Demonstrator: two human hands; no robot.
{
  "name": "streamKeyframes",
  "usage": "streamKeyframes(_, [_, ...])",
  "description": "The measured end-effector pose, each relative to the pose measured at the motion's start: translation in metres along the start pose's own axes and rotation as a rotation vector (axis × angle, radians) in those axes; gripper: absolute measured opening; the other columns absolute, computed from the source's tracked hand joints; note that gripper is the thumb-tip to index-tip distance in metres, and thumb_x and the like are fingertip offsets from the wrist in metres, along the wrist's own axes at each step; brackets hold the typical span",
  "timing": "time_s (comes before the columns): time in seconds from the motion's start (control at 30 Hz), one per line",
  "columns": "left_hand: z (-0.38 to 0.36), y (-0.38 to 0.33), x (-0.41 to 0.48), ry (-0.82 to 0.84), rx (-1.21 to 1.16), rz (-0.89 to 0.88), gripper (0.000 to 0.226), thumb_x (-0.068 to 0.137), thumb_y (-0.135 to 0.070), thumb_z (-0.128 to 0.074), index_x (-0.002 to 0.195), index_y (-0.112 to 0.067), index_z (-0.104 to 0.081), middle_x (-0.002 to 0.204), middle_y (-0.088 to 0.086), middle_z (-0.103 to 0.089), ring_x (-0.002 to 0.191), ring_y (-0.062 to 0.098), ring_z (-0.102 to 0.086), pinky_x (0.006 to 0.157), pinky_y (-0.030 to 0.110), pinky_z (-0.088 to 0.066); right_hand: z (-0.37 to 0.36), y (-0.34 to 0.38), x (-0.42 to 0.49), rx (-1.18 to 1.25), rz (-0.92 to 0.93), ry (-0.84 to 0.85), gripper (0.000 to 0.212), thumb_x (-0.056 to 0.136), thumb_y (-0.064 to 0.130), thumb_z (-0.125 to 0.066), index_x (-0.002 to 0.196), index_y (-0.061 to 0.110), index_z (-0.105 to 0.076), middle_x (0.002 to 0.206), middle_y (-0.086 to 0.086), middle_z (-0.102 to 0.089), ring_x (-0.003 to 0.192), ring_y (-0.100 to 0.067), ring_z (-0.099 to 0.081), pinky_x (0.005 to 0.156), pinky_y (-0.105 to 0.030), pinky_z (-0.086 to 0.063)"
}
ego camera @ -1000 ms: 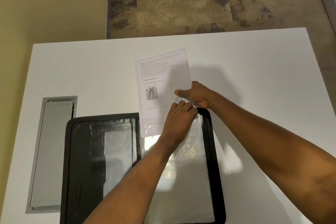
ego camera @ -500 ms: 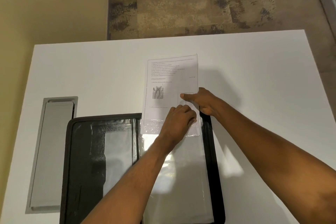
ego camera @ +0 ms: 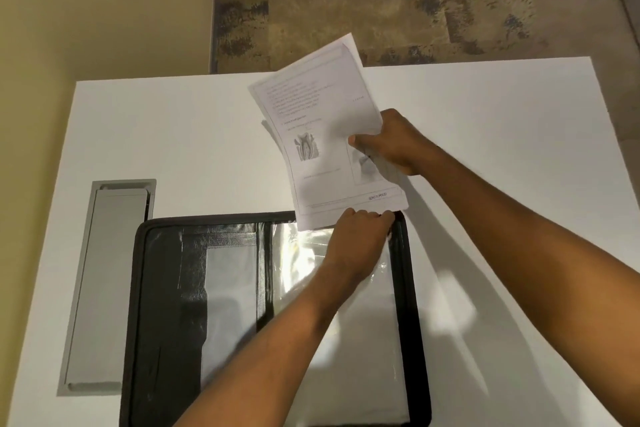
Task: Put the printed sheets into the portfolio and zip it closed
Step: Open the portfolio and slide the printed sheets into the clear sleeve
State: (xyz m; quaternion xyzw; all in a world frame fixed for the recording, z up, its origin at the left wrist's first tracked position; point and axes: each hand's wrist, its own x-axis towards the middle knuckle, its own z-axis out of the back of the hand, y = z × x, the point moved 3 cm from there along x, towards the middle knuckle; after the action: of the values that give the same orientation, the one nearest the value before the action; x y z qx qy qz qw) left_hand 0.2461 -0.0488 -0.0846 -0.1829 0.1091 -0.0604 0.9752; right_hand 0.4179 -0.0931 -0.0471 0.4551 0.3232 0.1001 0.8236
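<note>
A black zip portfolio (ego camera: 162,305) lies open on the white table, with a clear plastic sleeve (ego camera: 374,350) filling its right half. My right hand (ego camera: 391,142) grips the printed sheets (ego camera: 322,135) by their right edge and holds them lifted and tilted above the portfolio's top edge. The top sheet shows text and a tooth drawing. My left hand (ego camera: 356,239) rests at the top of the clear sleeve, fingers curled on its upper edge right under the sheets' bottom edge.
A grey cable hatch (ego camera: 104,284) is set into the white table (ego camera: 180,135) left of the portfolio. A yellow wall runs along the left. Brown patterned floor lies beyond the table's far edge.
The sheets lay flat with their lower end in the sleeve's mouth; now my right hand has lifted them off the table and tilted them left. My left hand stays at the sleeve's top.
</note>
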Motion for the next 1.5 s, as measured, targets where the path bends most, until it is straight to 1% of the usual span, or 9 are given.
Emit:
streamKeyframes(0.2, [-0.001,-0.013,-0.007,-0.054,-0.003,0.007,0.035,0.063,0.002,-0.087,0.089,-0.012,-0.069,0.071,0.006,-0.065,0.067,0.028,-0.062,0.070,0.037,-0.047,0.009,0.012,0.000,-0.056,0.037,0.048,0.032,0.091,0.025,-0.077,0.119,0.013,-0.070,0.099,-0.001,-0.073,0.086,-0.015,-0.072,0.076,-0.035,-0.063])
streamKeyframes(0.33, [0.003,-0.007,-0.008,-0.169,-0.075,0.026,0.026,0.075,-0.008,-0.083,0.094,-0.017,-0.069,0.073,-0.001,-0.065,0.069,0.024,-0.062,0.069,0.035,-0.041,0.030,0.019,0.003,0.045,0.066,-0.015,0.036,0.085,0.025,-0.082,0.114,0.006,-0.074,0.106,-0.017,-0.077,0.096,-0.036,-0.075,0.086,-0.056,-0.062])
streamKeyframes(0.47, [0.005,0.032,-0.005,-0.087,-0.179,0.130,0.042,0.085,-0.031,-0.079,0.123,-0.021,-0.065,0.111,-0.001,-0.075,0.103,0.025,-0.068,0.093,0.041,-0.044,0.053,0.028,-0.002,0.172,0.069,-0.075,0.038,0.089,0.021,-0.080,0.124,0.010,-0.070,0.115,-0.006,-0.076,0.103,-0.024,-0.074,0.095,-0.047,-0.061])
streamKeyframes(0.53, [0.006,0.053,-0.007,-0.055,-0.207,0.167,0.043,0.087,-0.028,-0.077,0.128,-0.021,-0.064,0.114,-0.001,-0.076,0.108,0.024,-0.068,0.097,0.041,-0.045,0.060,0.028,-0.006,0.169,0.059,-0.068,0.043,0.089,0.025,-0.080,0.129,0.014,-0.068,0.118,-0.002,-0.076,0.106,-0.023,-0.074,0.095,-0.045,-0.061])
streamKeyframes(0.73, [0.016,0.089,-0.020,-0.042,-0.127,0.168,0.028,0.086,-0.024,-0.076,0.114,-0.024,-0.074,0.096,-0.007,-0.080,0.092,0.021,-0.074,0.087,0.040,-0.056,0.061,0.014,-0.026,0.158,0.007,-0.113,0.048,0.088,0.033,-0.081,0.130,0.015,-0.066,0.118,-0.002,-0.075,0.102,-0.022,-0.074,0.089,-0.043,-0.063])
streamKeyframes(0.9, [0.016,0.103,-0.037,-0.170,-0.030,0.148,0.011,0.086,-0.023,-0.072,0.077,-0.028,-0.073,0.068,-0.009,-0.068,0.067,0.020,-0.056,0.068,0.035,-0.043,0.065,0.001,-0.037,0.172,-0.019,-0.199,0.056,0.081,0.040,-0.085,0.128,0.017,-0.066,0.116,-0.001,-0.076,0.103,-0.026,-0.075,0.092,-0.051,-0.061])
streamKeyframes(1.2, [0.019,0.097,-0.061,-0.285,-0.015,0.036,0.011,0.081,-0.014,-0.079,0.078,-0.023,-0.073,0.085,-0.006,-0.067,0.072,0.019,-0.050,0.058,0.030,-0.036,0.056,0.028,-0.046,0.023,0.073,-0.110,0.032,0.091,0.027,-0.079,0.119,0.014,-0.072,0.105,-0.009,-0.076,0.090,-0.028,-0.076,0.086,-0.051,-0.063])
streamKeyframes(1.37, [0.017,0.090,-0.072,-0.238,0.030,0.063,0.012,0.080,-0.016,-0.079,0.088,-0.023,-0.074,0.087,-0.005,-0.064,0.073,0.020,-0.055,0.052,0.027,-0.037,0.039,0.046,-0.041,-0.089,0.114,0.013,0.032,0.090,0.023,-0.080,0.117,0.009,-0.072,0.105,-0.011,-0.076,0.092,-0.026,-0.075,0.086,-0.048,-0.063])
streamKeyframes(1.5, [0.018,0.092,-0.078,-0.196,-0.071,0.202,0.009,0.089,-0.022,-0.073,0.096,-0.017,-0.071,0.094,0.000,-0.067,0.078,0.025,-0.061,0.060,0.035,-0.052,0.023,0.051,-0.032,-0.171,0.108,0.072,0.054,0.081,0.042,-0.083,0.122,0.011,-0.067,0.108,-0.006,-0.075,0.093,-0.022,-0.075,0.083,-0.050,-0.064])
